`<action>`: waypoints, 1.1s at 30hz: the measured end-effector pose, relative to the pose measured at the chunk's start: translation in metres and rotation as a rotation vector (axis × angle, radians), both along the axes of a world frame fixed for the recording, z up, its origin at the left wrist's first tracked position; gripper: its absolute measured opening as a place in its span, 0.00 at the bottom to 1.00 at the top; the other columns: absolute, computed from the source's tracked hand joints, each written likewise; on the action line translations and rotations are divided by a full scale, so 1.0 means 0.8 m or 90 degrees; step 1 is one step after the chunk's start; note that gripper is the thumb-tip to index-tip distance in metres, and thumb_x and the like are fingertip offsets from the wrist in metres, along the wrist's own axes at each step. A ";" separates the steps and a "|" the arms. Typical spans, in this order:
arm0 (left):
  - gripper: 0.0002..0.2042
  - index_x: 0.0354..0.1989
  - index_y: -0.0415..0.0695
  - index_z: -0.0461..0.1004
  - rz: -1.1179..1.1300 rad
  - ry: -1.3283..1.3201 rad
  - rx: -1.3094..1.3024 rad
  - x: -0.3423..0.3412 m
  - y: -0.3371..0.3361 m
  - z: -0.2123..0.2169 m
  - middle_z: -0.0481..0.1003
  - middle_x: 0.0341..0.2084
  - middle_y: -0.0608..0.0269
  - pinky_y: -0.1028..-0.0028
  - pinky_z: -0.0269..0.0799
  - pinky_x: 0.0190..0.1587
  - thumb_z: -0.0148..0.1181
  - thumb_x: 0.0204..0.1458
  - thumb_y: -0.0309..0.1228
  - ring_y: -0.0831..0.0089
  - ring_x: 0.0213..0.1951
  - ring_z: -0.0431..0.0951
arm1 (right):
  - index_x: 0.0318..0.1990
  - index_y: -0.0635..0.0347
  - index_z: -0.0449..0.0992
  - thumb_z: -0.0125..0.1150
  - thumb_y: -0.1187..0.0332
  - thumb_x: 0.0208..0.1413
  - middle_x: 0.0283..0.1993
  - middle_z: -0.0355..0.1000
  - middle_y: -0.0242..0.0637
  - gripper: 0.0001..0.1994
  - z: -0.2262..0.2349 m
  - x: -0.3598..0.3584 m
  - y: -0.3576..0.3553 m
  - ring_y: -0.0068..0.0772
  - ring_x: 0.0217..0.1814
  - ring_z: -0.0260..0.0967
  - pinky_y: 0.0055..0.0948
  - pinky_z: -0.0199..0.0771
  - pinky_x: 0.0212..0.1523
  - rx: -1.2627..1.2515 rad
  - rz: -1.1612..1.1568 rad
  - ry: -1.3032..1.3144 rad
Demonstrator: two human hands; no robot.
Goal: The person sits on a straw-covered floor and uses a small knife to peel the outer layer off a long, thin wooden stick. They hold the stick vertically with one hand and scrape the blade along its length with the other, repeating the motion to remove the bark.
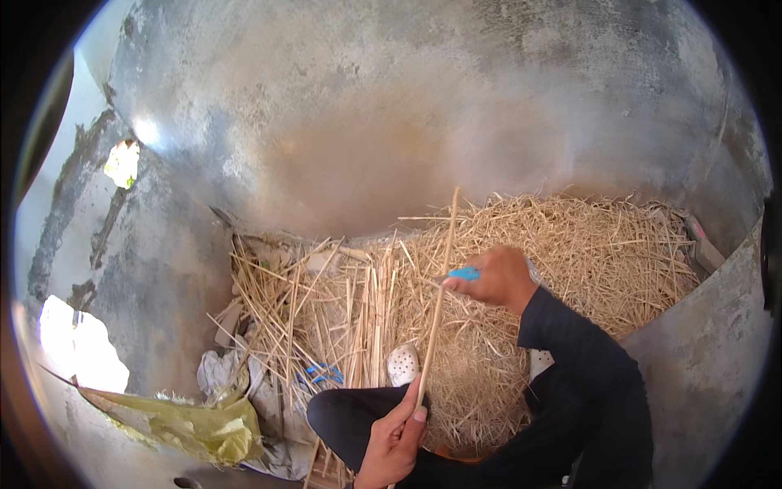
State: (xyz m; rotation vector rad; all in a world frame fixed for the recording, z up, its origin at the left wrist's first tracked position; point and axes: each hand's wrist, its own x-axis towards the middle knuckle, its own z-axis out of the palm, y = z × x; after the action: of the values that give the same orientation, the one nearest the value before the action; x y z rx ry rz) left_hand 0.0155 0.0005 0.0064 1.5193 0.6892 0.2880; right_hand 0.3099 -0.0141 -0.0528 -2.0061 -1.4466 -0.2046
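A long, thin, pale stick (433, 326) slants up in front of me, its lower part resting over my bent leg. My left hand (395, 444) is closed around it near the lower end, thumb and fingers pinching it. My right hand (498, 281) grips a small knife with a blue handle (464, 274). The short grey blade lies against the stick at about mid-length, and my right thumb is close beside it. The right fingers wrap the handle and hide most of it.
Straw-like shavings (570, 244) are heaped in front and to the right. Split sticks (371, 318) lie at left centre, near a blue strap (324, 375) and a white perforated shoe (402, 364). A yellow-green sheet (195, 428) is at lower left. Concrete walls (366, 106) stand close around, with holes at left.
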 end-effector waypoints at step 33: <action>0.21 0.63 0.38 0.60 -0.064 0.022 -0.021 -0.033 -0.014 -0.007 0.62 0.19 0.71 0.80 0.59 0.24 0.47 0.62 0.29 0.83 0.21 0.60 | 0.13 0.60 0.70 0.39 0.27 0.52 0.11 0.62 0.39 0.40 -0.056 0.181 -0.010 0.37 0.14 0.62 0.39 0.59 0.16 0.001 -0.388 0.034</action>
State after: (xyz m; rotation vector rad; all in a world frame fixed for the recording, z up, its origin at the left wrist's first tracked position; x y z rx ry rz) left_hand -0.0109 -0.0109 0.0008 1.5252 0.6393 0.1736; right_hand 0.4548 -0.0221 -0.0979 -2.3794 -0.7636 -0.4030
